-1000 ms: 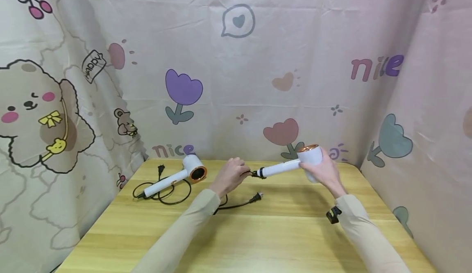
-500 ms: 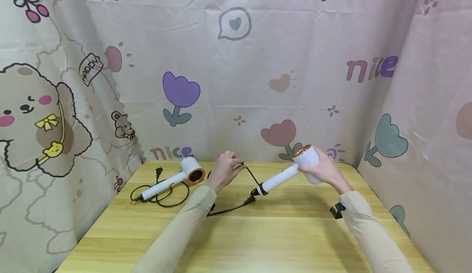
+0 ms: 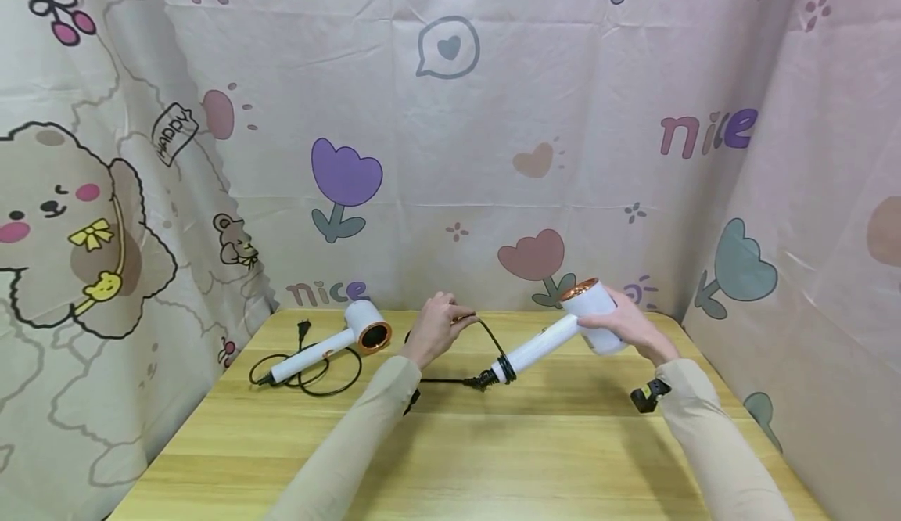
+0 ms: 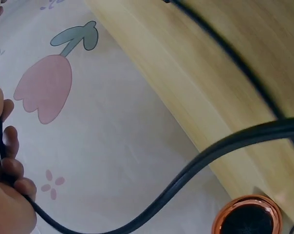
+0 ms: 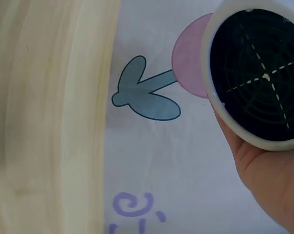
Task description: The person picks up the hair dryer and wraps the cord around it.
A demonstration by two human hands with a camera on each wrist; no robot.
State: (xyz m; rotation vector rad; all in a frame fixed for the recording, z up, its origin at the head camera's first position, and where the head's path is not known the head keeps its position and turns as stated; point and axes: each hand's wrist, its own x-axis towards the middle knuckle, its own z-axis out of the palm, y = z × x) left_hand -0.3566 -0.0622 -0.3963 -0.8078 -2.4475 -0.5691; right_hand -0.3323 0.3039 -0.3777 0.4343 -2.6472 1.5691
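Observation:
My right hand [image 3: 629, 327] grips the head of a white hair dryer [image 3: 542, 346] with a copper-coloured rim, held tilted above the table with its handle pointing down to the left. In the right wrist view the dryer's dark round grille [image 5: 264, 73] faces the camera. Black power cord [image 3: 490, 335] is looped around the handle's lower end. My left hand [image 3: 435, 329] pinches that cord a little left of the handle; in the left wrist view the cord [image 4: 161, 200] runs through the curled fingers [image 4: 13, 168]. The plug end hangs near the handle's tip, partly blending with the cord.
A second white hair dryer [image 3: 320, 355] lies on the wooden table [image 3: 493, 458] at the left, its black cord [image 3: 338, 390] loosely coiled around it and its plug [image 3: 303, 328] behind. A patterned curtain [image 3: 450, 153] stands along the table's back and sides.
The dryer's handle has tipped downward while the right hand kept its grip on the head. My left hand moved from the handle's end, drawing the cord up, and the cord is wrapped more around the handle.

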